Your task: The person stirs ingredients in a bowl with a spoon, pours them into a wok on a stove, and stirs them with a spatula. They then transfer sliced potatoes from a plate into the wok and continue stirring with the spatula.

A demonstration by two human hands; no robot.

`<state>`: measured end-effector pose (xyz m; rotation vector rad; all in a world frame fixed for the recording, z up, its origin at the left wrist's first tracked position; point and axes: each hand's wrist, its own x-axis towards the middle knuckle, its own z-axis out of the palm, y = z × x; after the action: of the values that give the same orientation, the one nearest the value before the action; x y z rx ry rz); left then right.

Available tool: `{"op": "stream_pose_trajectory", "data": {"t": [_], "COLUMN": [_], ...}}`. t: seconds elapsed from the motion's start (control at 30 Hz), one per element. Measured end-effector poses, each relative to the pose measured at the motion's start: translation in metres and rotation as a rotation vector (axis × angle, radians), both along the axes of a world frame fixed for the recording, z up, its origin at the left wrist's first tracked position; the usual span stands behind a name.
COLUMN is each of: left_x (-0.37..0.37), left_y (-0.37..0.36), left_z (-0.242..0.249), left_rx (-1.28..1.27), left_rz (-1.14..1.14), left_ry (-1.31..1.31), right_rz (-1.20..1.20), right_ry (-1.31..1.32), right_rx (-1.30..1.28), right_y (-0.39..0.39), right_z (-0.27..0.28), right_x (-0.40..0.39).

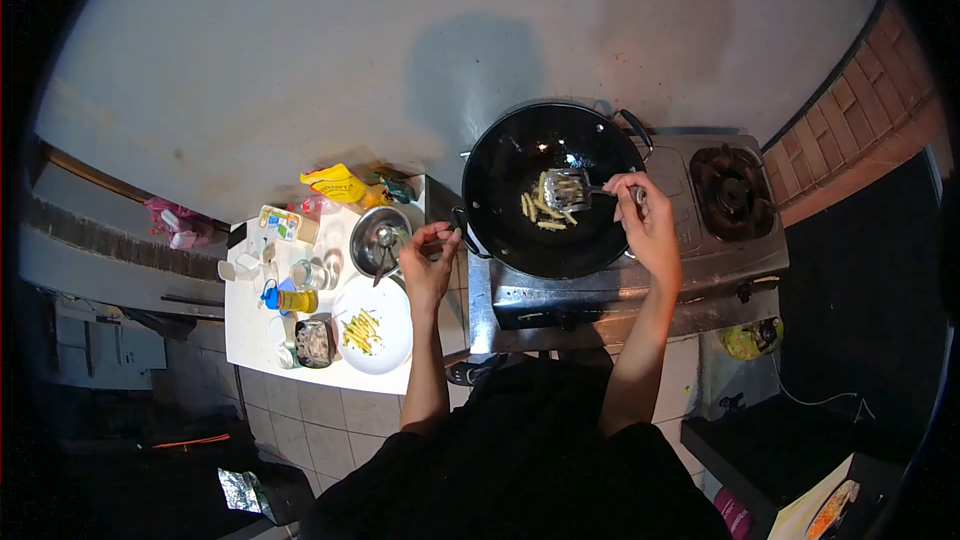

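A large black wok sits on the left burner of the metal stove. Several pale yellow strips of food lie in its middle. My right hand is closed around the handle of a slotted metal spatula, whose head is over the strips. Near the wok's left handle is my left hand, with thumb and fingers bent close together; whether they touch anything is too small to tell. A white plate with more yellow strips rests on the side table, left of my left forearm.
On the white table stand a metal bowl with a ladle, a blue-capped oil bottle, a yellow packet, jars and a dark container. A second burner is on the right. The wall rises behind the wok.
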<state>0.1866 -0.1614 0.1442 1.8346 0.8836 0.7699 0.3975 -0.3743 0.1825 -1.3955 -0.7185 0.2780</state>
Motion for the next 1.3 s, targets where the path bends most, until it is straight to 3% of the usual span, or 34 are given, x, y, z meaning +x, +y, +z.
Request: {"op": "stream_pose_trajectory", "data": {"t": [0.4,1.3], "left_x": [-0.001,0.000], "left_y": [-0.002,0.000], "left_z": [0.003,0.001], "left_rx": [-0.006,0.056], "left_rz": [0.012,-0.001], "left_ry": [0.042,0.019], "right_rz": [0.039,-0.043], "right_ry": [-0.098,-0.098], "right_rx": [-0.132,-0.083], "right_y": [0.003,0.007], "right_z": [-0.002,-0.009], "right_x": [-0.001,0.003]}}
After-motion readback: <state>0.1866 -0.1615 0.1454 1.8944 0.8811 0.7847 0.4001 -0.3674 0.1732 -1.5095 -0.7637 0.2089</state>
